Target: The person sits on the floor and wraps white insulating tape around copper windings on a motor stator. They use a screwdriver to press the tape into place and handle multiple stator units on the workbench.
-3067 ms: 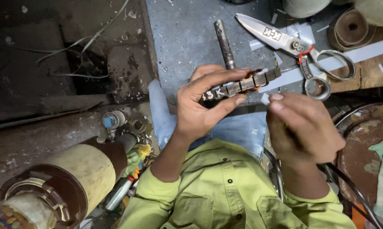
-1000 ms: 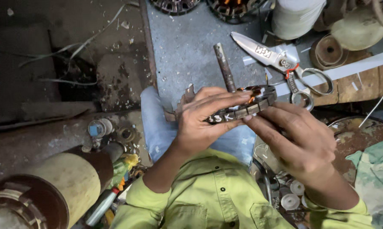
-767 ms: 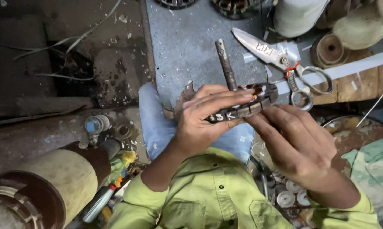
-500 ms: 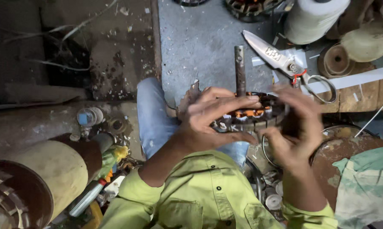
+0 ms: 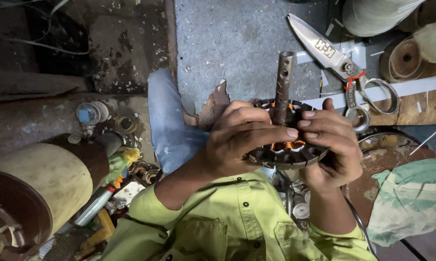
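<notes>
Here both hands grip one round motor stator (image 5: 288,152): the left hand (image 5: 237,140) wraps its near rim, the right hand (image 5: 331,145) clamps the 3 o'clock edge, fingertips meeting on top. It is a dark slotted steel ring, copper windings visible inside — how much winding work remains I cannot tell. At 12 o'clock lies a metal shaft (image 5: 283,82); at 1 o'clock, scissors (image 5: 343,63).

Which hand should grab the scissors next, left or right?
Probably the right hand: the scissors lie just beyond its fingers, on its side. The left hand wraps across the stator ring and could hold it alone.
</notes>
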